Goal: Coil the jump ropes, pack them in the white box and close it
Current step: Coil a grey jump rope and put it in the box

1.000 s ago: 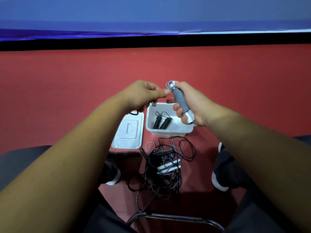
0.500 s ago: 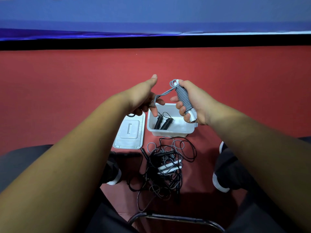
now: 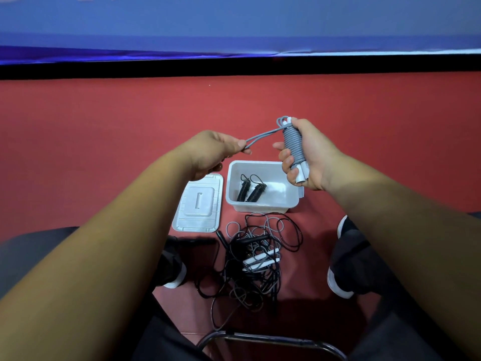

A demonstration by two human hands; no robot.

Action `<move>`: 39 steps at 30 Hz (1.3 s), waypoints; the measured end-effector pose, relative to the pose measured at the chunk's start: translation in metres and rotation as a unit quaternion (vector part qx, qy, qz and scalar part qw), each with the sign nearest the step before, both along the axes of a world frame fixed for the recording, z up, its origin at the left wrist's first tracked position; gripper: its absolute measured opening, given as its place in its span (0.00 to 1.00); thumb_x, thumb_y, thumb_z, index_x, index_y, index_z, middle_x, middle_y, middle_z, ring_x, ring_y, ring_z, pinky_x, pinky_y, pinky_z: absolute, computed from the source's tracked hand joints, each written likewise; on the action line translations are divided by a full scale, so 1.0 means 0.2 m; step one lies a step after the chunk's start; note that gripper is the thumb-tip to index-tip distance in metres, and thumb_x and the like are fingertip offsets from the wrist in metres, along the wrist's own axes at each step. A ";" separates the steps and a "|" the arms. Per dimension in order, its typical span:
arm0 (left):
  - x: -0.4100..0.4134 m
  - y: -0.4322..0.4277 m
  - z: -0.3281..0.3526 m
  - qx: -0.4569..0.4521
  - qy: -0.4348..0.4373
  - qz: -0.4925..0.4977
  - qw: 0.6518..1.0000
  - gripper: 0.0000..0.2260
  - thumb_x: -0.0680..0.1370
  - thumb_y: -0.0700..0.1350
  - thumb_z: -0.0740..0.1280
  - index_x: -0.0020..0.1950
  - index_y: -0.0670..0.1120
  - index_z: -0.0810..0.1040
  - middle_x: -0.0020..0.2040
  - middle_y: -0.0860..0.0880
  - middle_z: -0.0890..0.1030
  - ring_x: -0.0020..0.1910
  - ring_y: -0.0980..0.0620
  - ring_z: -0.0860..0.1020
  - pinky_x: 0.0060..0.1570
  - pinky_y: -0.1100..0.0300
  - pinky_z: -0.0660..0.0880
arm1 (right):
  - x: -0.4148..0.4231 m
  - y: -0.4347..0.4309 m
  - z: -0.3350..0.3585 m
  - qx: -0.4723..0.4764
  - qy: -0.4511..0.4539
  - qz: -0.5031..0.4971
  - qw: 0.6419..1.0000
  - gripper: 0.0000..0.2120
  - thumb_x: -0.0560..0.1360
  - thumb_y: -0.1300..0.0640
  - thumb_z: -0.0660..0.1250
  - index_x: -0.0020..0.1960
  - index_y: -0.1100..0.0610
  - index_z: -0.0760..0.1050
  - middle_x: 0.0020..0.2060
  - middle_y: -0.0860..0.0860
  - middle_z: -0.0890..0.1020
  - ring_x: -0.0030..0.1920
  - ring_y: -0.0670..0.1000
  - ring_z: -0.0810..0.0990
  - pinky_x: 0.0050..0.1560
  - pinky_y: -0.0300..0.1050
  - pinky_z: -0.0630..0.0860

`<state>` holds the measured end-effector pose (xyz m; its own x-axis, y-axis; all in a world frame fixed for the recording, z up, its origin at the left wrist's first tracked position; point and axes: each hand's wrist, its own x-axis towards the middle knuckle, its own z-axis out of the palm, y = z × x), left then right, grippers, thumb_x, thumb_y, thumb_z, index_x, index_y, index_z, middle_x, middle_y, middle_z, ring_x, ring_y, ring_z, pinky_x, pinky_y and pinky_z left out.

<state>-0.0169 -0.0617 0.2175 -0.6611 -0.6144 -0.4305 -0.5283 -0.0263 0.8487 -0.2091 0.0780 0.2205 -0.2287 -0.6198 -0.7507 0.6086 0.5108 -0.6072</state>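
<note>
My right hand [image 3: 309, 157] grips a grey jump rope [image 3: 292, 144] whose cord is wound tightly round its white handles, held upright above the white box. A loose loop of that grey cord [image 3: 263, 135] runs left to my left hand [image 3: 216, 152], which pinches its end. The open white box [image 3: 260, 204] stands on the red floor below and holds two coiled black jump ropes [image 3: 251, 191]. Its white lid [image 3: 199, 204] lies flat just left of it. A tangle of black and grey ropes with white handles [image 3: 257, 259] lies between my feet.
My two shoes [image 3: 341, 280] flank the rope tangle. A metal chair rail [image 3: 273, 340] curves across the bottom. Red floor stretches ahead to a black strip and a blue wall [image 3: 234, 27].
My left hand has drawn the grey cord's loop out to the left, away from the wound handles. My right hand has kept its grip and shifted slightly right.
</note>
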 end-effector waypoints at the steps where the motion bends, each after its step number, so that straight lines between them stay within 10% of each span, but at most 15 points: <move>1: 0.00 0.00 0.01 -0.051 -0.012 -0.010 0.999 0.09 0.83 0.50 0.70 0.52 0.49 0.89 0.34 0.52 0.75 0.35 0.50 0.68 0.34 0.59 0.71 | 0.00 0.00 0.00 -0.001 -0.007 0.001 1.000 0.27 0.74 0.31 0.67 0.55 0.55 0.80 0.32 0.44 0.72 0.28 0.42 0.67 0.30 0.35 0.58; 7: -0.04 0.03 0.00 -0.368 -0.083 -0.015 0.926 0.10 0.86 0.46 0.61 0.54 0.46 0.81 0.36 0.52 0.75 0.33 0.50 0.71 0.31 0.61 0.65 | 0.00 0.00 -0.01 -0.005 -0.049 0.008 0.999 0.25 0.75 0.32 0.68 0.53 0.54 0.78 0.32 0.43 0.71 0.28 0.42 0.67 0.29 0.34 0.59; 12: -0.09 0.03 0.00 -0.100 0.067 0.075 0.990 0.12 0.87 0.39 0.55 0.54 0.44 0.78 0.43 0.49 0.80 0.32 0.52 0.68 0.34 0.58 0.69 | 0.00 0.00 -0.01 0.007 -0.047 0.007 0.999 0.24 0.74 0.33 0.69 0.52 0.54 0.78 0.31 0.43 0.71 0.27 0.42 0.67 0.29 0.34 0.59; 17: -0.09 0.01 0.04 0.085 0.176 0.131 0.972 0.20 0.80 0.31 0.52 0.64 0.38 0.80 0.43 0.48 0.75 0.30 0.54 0.64 0.31 0.60 0.62 | 0.00 0.00 -0.02 0.010 -0.039 0.009 0.999 0.24 0.74 0.32 0.69 0.51 0.54 0.78 0.31 0.43 0.71 0.27 0.42 0.68 0.29 0.35 0.59; 23: -0.06 -0.02 0.03 0.156 0.181 0.153 0.959 0.14 0.84 0.45 0.63 0.65 0.41 0.82 0.41 0.51 0.80 0.30 0.55 0.65 0.31 0.61 0.61 | -0.01 0.00 -0.04 0.004 -0.034 0.013 0.999 0.25 0.74 0.31 0.68 0.51 0.54 0.77 0.32 0.43 0.71 0.27 0.43 0.68 0.28 0.35 0.60; 32: 0.01 -0.05 -0.01 -0.018 0.061 0.089 0.994 0.11 0.78 0.35 0.74 0.57 0.47 0.88 0.46 0.45 0.87 0.43 0.52 0.79 0.53 0.56 0.79 | -0.03 0.00 0.01 -0.061 -0.070 0.038 0.995 0.24 0.76 0.31 0.67 0.48 0.52 0.76 0.33 0.43 0.69 0.28 0.43 0.65 0.30 0.35 0.56; 39: 0.04 -0.05 0.01 -0.243 -0.072 -0.073 0.965 0.09 0.74 0.44 0.80 0.54 0.53 0.89 0.43 0.42 0.87 0.37 0.48 0.82 0.49 0.52 0.82 | 0.02 0.05 0.08 -0.095 -0.160 0.193 0.963 0.25 0.78 0.30 0.64 0.47 0.53 0.79 0.31 0.44 0.65 0.25 0.42 0.64 0.26 0.34 0.55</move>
